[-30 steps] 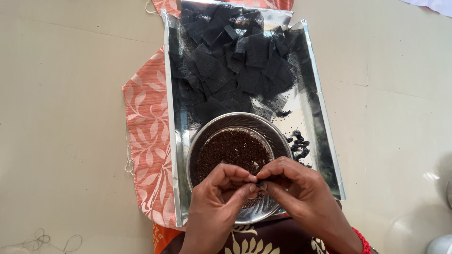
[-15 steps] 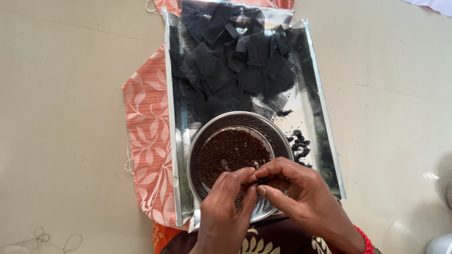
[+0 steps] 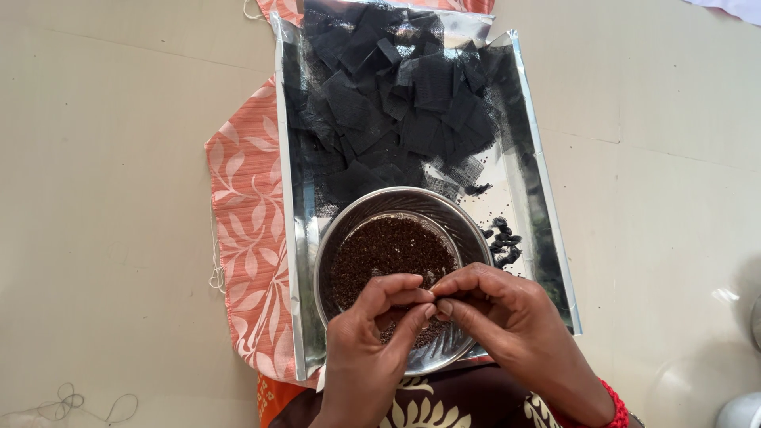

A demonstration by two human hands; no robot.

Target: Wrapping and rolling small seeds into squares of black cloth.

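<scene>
My left hand point(image 3: 372, 349) and my right hand point(image 3: 507, 317) meet fingertip to fingertip over the near side of a round steel bowl point(image 3: 349, 230). Thumbs and forefingers are pinched together; whatever lies between them is hidden. The bowl holds a layer of dark brown granules point(image 3: 388, 250). It stands on the near end of a long shiny metal tray point(image 3: 547, 261). A heap of black mesh squares point(image 3: 380, 103) fills the tray's far half. Several tiny black bundles point(image 3: 502, 242) lie on the tray just right of the bowl.
An orange leaf-patterned cloth point(image 3: 250, 238) lies under the tray on a pale tiled floor. A red bangle point(image 3: 614, 408) circles my right wrist. Loose thread point(image 3: 71, 400) sits at the bottom left, and a steel vessel's edge point(image 3: 741, 412) shows at the bottom right.
Both hands stayed pinched together over the bowl's near side, shifting only slightly. The bowl, tray and mesh squares have not moved.
</scene>
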